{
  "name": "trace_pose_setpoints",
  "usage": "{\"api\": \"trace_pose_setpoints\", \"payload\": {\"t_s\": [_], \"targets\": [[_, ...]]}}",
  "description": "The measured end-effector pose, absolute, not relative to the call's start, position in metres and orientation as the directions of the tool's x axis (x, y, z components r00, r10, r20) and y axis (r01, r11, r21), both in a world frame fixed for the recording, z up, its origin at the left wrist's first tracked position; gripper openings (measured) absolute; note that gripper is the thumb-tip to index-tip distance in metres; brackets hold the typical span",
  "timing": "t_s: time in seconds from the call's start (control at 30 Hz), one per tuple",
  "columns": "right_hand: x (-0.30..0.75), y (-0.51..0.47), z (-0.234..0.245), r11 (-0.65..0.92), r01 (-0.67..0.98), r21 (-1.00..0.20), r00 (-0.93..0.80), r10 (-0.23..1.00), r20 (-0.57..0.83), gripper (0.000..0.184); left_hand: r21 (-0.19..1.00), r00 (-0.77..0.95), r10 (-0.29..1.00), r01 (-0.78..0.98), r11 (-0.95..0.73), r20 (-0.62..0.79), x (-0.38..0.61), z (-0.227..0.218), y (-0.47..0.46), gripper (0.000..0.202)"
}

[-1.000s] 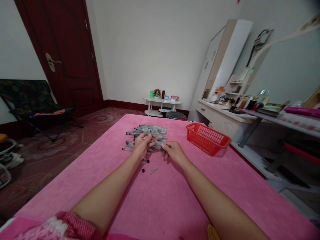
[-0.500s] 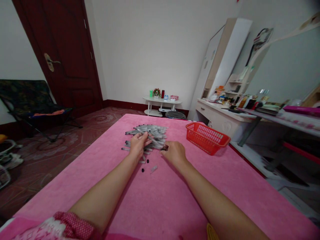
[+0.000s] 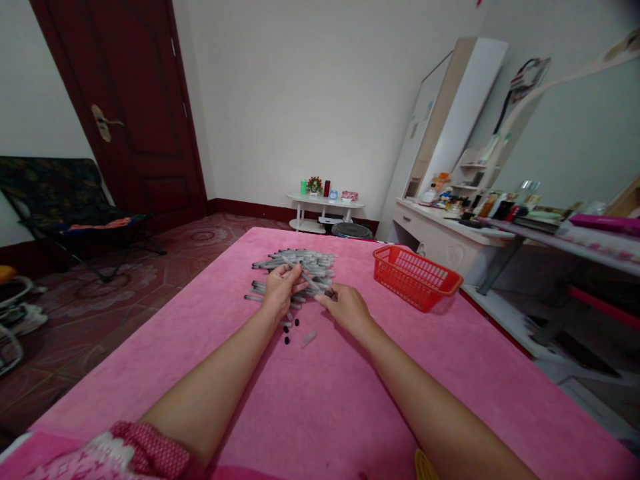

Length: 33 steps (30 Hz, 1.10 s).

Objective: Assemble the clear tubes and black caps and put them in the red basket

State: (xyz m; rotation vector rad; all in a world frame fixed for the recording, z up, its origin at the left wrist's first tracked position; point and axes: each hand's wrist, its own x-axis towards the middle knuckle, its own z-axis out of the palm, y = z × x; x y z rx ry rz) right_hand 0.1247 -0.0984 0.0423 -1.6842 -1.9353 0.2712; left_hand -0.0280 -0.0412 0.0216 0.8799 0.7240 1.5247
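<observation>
A slim grey, see-through pen (image 3: 312, 280) slants between my two hands above the pile. My left hand (image 3: 281, 291) grips its upper part between thumb and fingers. My right hand (image 3: 347, 305) is closed at its lower right end, where something small and dark shows at the fingertips. Behind and under the hands, a pile of similar grey pens (image 3: 305, 257) lies on the pink cloth (image 3: 310, 407), many with black ends pointing left. Three small black pieces, like end plugs (image 3: 287, 340), are scattered nearer to me. Beside them lies a short clear piece, perhaps a cap (image 3: 309, 339).
A red plastic basket (image 3: 417, 279) stands on the table's right side. Beyond the table are a low white stand (image 3: 326, 200) with small items and a dressing table (image 3: 430, 230) with bottles. A folding chair (image 3: 70, 213) is at the left, near a dark red door (image 3: 125, 100).
A third black piece now shows on the cloth below my left hand. My right hand has shifted slightly, and the pen between the hands is more plainly visible.
</observation>
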Motion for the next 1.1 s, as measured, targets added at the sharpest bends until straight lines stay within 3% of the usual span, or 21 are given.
{"api": "trace_pose_setpoints", "payload": {"t_s": [0.23,0.4,0.5,0.7,0.87,0.97,1.1], "targets": [[0.136,-0.096,0.049,0.255,0.834,-0.49,-0.175,0.963,0.204,0.029,0.833,-0.092,0.99,-0.535,-0.142,0.11,-0.031,0.023,-0.038,0.03],[0.172,-0.093,0.073,0.183,0.873,-0.453,-0.207,0.978,-0.004,0.026,0.761,-0.27,0.96,-0.606,-0.232,0.078,-0.046,0.021,-0.025,0.018],[0.198,-0.089,0.085,0.144,0.89,-0.432,-0.175,0.984,-0.032,0.023,0.739,-0.332,0.941,-0.617,-0.27,0.066,-0.053,0.018,-0.02,0.014],[0.222,-0.089,0.094,-0.077,0.975,-0.211,0.074,0.997,-0.022,0.022,0.757,-0.312,0.946,-0.597,-0.265,0.085,-0.052,0.015,-0.019,0.02],[0.214,-0.096,0.098,-0.142,0.986,-0.087,0.139,0.989,-0.045,0.028,0.792,-0.217,0.967,-0.563,-0.238,0.137,-0.04,0.02,-0.029,0.027],[0.196,-0.098,0.1,-0.07,0.984,-0.162,0.082,0.994,0.068,0.034,0.834,-0.07,0.983,-0.522,-0.181,0.169,-0.029,0.026,-0.041,0.033],[0.163,-0.1,0.094,0.224,0.838,-0.497,-0.145,0.97,0.194,0.029,0.866,0.071,0.966,-0.462,-0.189,0.248,-0.013,0.03,-0.056,0.037]]}}
